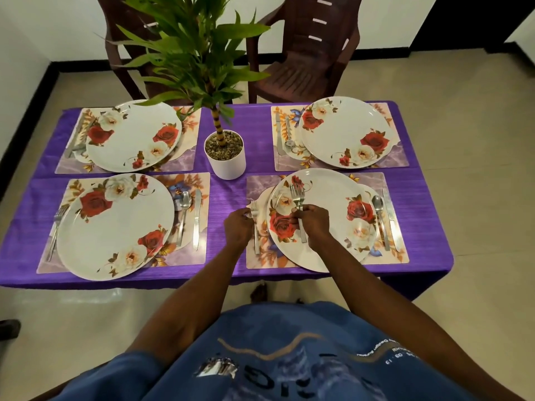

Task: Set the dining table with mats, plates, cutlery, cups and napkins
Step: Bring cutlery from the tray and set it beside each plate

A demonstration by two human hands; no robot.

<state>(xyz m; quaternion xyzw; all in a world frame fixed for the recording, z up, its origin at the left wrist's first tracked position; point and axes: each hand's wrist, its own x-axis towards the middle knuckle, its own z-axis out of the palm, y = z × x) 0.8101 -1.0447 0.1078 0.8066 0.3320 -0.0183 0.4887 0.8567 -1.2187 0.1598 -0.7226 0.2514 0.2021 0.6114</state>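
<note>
Currently, head view: left hand (238, 224) pinches a fork (255, 227) lying on the mat (373, 180) at the table's near edge, left of the rose plate (333, 235). Right hand (314, 219) grips spare forks (298, 208) above that plate. Best to square the handle parallel to the plate's rim, tines away, before releasing.

I count four mats on the table: far-left mat (188, 157), far-right mat (396, 160), near-left mat (197, 250), near-right mat (388, 256). Four plates, one per mat, e.g. the near-right plate (327, 227). I see three forks, three spoons, three knives clearly; the far-left cutlery is too hidden to count. One potted plant (225, 157), two chairs.
</note>
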